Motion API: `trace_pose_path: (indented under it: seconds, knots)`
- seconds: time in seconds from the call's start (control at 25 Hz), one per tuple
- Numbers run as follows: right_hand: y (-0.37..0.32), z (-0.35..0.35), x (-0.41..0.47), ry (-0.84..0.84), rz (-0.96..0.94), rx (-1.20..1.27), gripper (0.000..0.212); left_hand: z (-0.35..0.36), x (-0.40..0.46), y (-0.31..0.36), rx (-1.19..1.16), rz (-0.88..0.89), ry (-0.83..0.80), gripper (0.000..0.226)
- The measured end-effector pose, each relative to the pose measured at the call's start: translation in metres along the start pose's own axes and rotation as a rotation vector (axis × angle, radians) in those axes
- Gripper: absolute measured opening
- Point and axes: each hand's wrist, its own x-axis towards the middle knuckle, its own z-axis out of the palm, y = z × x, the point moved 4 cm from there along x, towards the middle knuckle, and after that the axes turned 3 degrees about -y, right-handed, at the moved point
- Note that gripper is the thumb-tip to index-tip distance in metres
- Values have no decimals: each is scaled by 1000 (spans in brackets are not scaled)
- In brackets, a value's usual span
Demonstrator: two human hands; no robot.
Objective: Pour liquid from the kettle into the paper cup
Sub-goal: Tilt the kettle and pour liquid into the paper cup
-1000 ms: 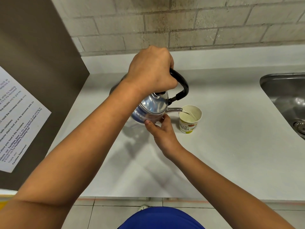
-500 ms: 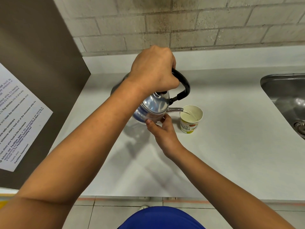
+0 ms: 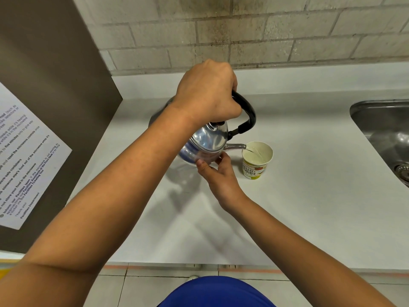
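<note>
Steel kettle (image 3: 208,142) half behind left hand (image 3: 207,96)

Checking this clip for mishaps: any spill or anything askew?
Nothing stands out. The kettle tilts with its spout over the upright paper cup, the stream lands inside, and the counter around it looks dry.

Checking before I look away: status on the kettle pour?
Left hand gripping kettle handle, right hand steadying its body. Spout over paper cup, liquid streaming in. Nothing blocking.
</note>
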Motion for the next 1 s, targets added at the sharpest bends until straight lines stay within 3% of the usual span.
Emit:
trace_pose_path:
  seconds: [0.56,1.0]
  knots:
    - [3,-3,2,13,-7,30,48,0,1,3,17,27,21,16]
    - [9,-6,2,84,19,-20,61,7,-11,-32,-199,-71,91,2]
